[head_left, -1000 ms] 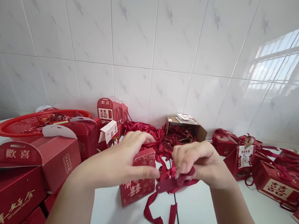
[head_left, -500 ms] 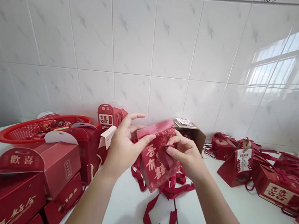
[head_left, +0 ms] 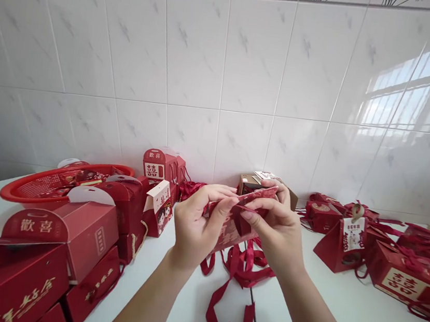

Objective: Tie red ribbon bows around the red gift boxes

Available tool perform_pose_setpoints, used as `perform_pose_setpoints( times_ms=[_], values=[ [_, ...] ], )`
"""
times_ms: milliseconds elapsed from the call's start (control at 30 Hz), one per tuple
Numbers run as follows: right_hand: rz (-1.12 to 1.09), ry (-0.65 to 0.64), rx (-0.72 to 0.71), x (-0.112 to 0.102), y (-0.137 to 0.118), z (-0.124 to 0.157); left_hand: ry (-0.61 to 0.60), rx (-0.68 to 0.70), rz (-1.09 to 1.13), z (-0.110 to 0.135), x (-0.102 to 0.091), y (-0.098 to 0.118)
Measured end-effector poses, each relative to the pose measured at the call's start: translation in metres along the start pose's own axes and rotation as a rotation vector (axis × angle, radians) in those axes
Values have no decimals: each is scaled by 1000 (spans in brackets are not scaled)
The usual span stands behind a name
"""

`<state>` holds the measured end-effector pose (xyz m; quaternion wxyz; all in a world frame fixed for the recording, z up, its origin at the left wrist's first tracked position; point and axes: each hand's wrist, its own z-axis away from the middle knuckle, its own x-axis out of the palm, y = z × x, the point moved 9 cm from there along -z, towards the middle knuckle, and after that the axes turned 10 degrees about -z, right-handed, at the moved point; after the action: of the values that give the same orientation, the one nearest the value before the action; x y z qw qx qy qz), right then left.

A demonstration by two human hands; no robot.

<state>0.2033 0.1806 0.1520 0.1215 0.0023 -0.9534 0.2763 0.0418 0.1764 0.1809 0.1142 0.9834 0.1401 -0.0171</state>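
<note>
Between my hands, above the white table, is a small red gift bag (head_left: 228, 236) with pale lettering, now tilted so that its face is partly hidden. My left hand (head_left: 201, 222) pinches the bag's upper left edge between thumb and fingers. My right hand (head_left: 277, 226) is closed at the bag's upper right, with thumb and forefinger on a dark red ribbon (head_left: 244, 226) that lies against the front. Below the hands, more loose red ribbon (head_left: 222, 313) curls over the table.
Stacked red boxes (head_left: 88, 237) and a red plastic basket (head_left: 11, 192) stand at the left. A brown carton (head_left: 247, 180) with cards on top is behind my hands. Several ribboned red gift boxes (head_left: 400, 280) fill the right side. A tiled wall (head_left: 251, 56) closes the back.
My left hand has moved right and closed on the bag's upper edge, its fingers no longer spread. The bag has tipped, so its front lettering is mostly hidden. My right hand has shifted slightly right.
</note>
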Motion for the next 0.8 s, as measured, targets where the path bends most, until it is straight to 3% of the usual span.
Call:
perform_pose_setpoints(
  times_ms=[167, 433, 533, 600, 700, 800],
  values=[
    [-30, -26, -24, 0, -2, -1, 10, 57, -61, 1, 0, 8],
    [13, 38, -111, -8, -18, 0, -53, 118, 54, 3, 3, 11],
    [-90, 22, 99, -6, 1, -1, -108, 89, 17, 3, 10, 3],
    [-102, 73, 246, -10, 17, 1, -41, 45, -50, 3, 7, -3],
    [-121, 259, 304, -26, 29, 4, 101, 38, -283, 5, 0, -1],
    [-150, 364, 291, -32, 32, 7, -24, 32, -540, 8, 17, 4]
  ],
)
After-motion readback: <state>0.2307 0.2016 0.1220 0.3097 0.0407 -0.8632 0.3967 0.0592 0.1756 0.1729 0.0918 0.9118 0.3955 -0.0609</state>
